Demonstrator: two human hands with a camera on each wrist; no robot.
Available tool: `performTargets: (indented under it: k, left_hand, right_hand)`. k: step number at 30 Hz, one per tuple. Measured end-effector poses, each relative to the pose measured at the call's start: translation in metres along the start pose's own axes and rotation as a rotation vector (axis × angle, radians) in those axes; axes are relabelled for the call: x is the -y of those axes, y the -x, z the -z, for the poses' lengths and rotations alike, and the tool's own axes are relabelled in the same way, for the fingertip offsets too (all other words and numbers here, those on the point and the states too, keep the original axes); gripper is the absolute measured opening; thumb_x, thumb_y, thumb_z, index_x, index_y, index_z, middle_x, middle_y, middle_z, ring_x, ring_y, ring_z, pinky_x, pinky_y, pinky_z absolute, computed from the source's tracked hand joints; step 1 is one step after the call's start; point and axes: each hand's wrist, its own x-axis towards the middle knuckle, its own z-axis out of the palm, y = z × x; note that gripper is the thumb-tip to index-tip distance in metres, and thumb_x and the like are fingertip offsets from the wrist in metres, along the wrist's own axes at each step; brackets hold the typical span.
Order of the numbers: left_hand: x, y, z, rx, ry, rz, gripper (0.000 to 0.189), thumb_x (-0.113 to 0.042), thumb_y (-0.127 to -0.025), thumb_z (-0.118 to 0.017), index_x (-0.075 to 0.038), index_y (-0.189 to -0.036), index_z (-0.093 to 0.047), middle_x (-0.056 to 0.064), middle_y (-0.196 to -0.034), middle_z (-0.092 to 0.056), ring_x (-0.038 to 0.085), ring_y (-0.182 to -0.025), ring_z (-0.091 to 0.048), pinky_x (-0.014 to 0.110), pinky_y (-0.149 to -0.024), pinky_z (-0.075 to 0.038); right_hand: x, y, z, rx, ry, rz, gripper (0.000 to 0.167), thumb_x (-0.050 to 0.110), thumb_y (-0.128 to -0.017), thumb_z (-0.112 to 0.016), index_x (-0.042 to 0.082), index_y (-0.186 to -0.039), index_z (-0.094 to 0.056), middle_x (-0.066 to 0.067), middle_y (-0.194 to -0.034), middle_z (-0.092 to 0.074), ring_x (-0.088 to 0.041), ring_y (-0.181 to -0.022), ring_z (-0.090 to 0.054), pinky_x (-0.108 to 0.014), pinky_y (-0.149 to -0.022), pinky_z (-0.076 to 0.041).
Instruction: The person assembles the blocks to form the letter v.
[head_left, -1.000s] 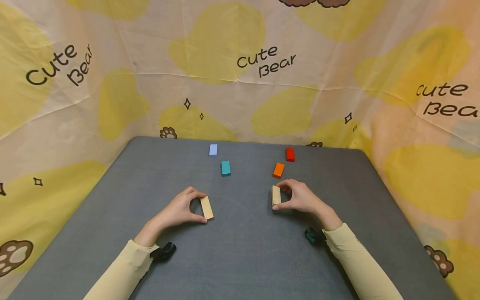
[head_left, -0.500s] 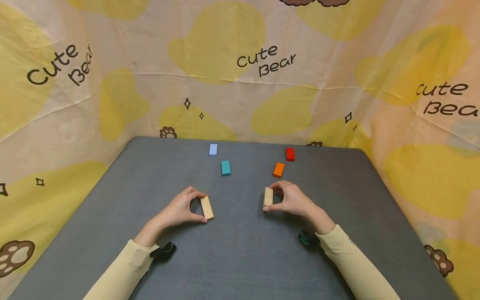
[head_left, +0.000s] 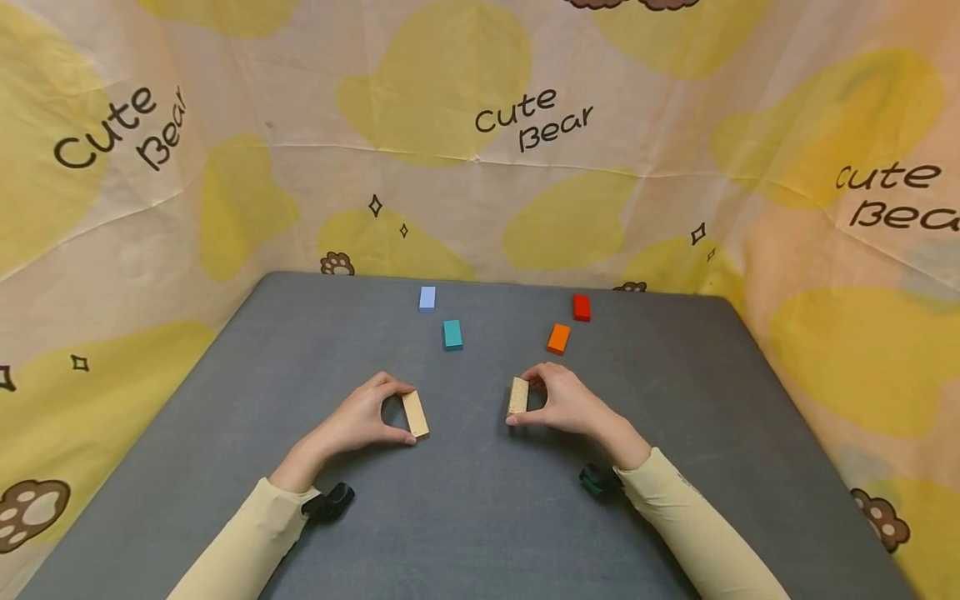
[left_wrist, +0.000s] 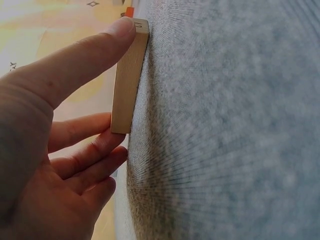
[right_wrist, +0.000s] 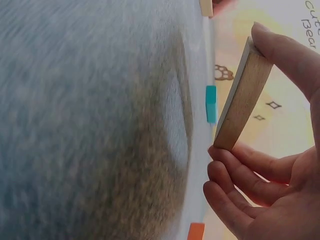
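My left hand (head_left: 360,418) pinches a pale wooden block (head_left: 416,414) by its two ends, thumb at the near end and fingers at the far one. In the left wrist view that wooden block (left_wrist: 128,82) lies along the grey tabletop. A second wooden block (head_left: 517,397) is pinched the same way by my right hand (head_left: 567,402), to the right of the first with a gap between them. The right wrist view has this block (right_wrist: 243,97) tilted and lifted off the table, its shadow below.
Behind the hands lie a teal block (head_left: 452,335), a light blue block (head_left: 427,299), an orange block (head_left: 558,338) and a red block (head_left: 582,307) on the grey table (head_left: 480,517). A printed cloth (head_left: 420,100) hangs around the table's back and sides.
My right hand has moved left with its wooden block, narrowing the gap to the other one. The left hand and its block have stayed in place.
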Motion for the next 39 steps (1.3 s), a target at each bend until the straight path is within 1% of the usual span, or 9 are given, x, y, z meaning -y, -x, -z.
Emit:
performTargets:
  k: [6,13,23,28,32,39]
  left_hand:
    - [0.004,0.000,-0.002,-0.002,-0.009,-0.005,0.076,-0.050,-0.063,-0.084,-0.011,-0.124,-0.061,0.001,-0.106,-0.054,0.017,-0.096,-0.054,0.039,-0.086,-0.044]
    - [0.002,-0.001,-0.001,0.003,0.008,-0.002,0.077,-0.048,-0.062,-0.085,-0.010,-0.124,-0.061,0.002,-0.107,-0.054,0.018,-0.098,-0.054,0.041,-0.088,-0.044]
    - [0.001,-0.001,0.000,0.000,0.000,-0.006,0.075,-0.047,-0.062,-0.085,-0.010,-0.123,-0.062,0.001,-0.106,-0.055,0.018,-0.098,-0.054,0.041,-0.088,-0.043]
    - [0.000,-0.001,0.000,0.003,0.003,-0.002,0.075,-0.046,-0.062,-0.085,-0.009,-0.123,-0.062,0.002,-0.106,-0.055,0.019,-0.098,-0.054,0.042,-0.088,-0.043]
    - [0.000,-0.002,0.000,0.003,0.001,-0.002,0.075,-0.046,-0.062,-0.086,-0.009,-0.123,-0.062,0.002,-0.106,-0.055,0.019,-0.097,-0.054,0.041,-0.088,-0.043]
    - [0.001,-0.003,0.001,0.006,0.002,0.001,0.075,-0.045,-0.062,-0.086,-0.008,-0.123,-0.062,0.003,-0.106,-0.055,0.020,-0.098,-0.054,0.042,-0.089,-0.044]
  right_hand:
    - [0.009,-0.003,-0.004,-0.001,0.002,-0.007,0.076,0.060,-0.065,-0.078,0.007,-0.116,-0.059,-0.002,-0.105,-0.059,-0.017,-0.097,-0.054,-0.036,-0.088,-0.046]
    - [0.015,-0.006,-0.014,-0.002,0.002,-0.011,0.075,0.059,-0.064,-0.079,0.007,-0.115,-0.059,-0.002,-0.105,-0.058,-0.017,-0.097,-0.052,-0.035,-0.089,-0.044]
    - [0.027,-0.010,-0.025,-0.010,0.020,-0.013,0.076,0.059,-0.063,-0.080,0.007,-0.114,-0.060,-0.001,-0.103,-0.058,-0.015,-0.095,-0.051,-0.033,-0.088,-0.044]
    - [0.034,-0.013,-0.029,-0.012,0.034,-0.015,0.077,0.060,-0.063,-0.079,0.006,-0.114,-0.059,-0.003,-0.102,-0.058,-0.017,-0.095,-0.050,-0.034,-0.087,-0.044]
    - [0.041,-0.015,-0.033,-0.021,0.023,-0.018,0.077,0.059,-0.063,-0.079,0.005,-0.114,-0.059,-0.004,-0.102,-0.057,-0.019,-0.095,-0.050,-0.035,-0.087,-0.044]
    - [0.049,-0.022,-0.042,-0.007,0.027,-0.034,0.078,0.061,-0.063,-0.078,0.005,-0.114,-0.057,-0.004,-0.101,-0.057,-0.019,-0.095,-0.049,-0.034,-0.085,-0.044]
